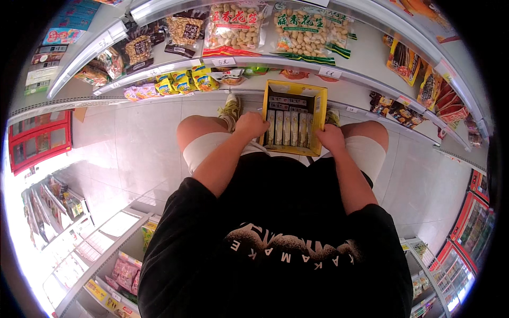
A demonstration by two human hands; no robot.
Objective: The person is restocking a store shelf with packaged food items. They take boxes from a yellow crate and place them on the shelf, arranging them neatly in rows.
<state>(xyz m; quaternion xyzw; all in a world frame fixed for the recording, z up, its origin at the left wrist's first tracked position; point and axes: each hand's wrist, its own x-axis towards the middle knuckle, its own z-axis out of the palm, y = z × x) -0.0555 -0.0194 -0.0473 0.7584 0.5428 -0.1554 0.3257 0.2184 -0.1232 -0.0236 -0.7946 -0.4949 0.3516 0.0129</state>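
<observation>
Between my knees I hold an open yellow cardboard display box [323, 115] by its two sides. My left hand [252, 125] grips its left wall, and my right hand [332, 138] grips the right wall near the front corner. Inside stands a row of several slim white packets [286, 128]. Behind that row lie flat small boxes [287, 104] with printed ends, partly in shadow. The box's far edge reaches the front of the lowest shelf. What supports the box from below is hidden.
Shelves ahead carry bagged peanuts [304, 33], yellow snack packets [185, 81] and sunflower seed bags [404, 60]; price tags [224, 62] line the shelf edges. Behind me stand low shelf racks [119, 258]. Red-framed cabinets [39, 139] are at far left and far right. Grey tile floor [139, 139] surrounds me.
</observation>
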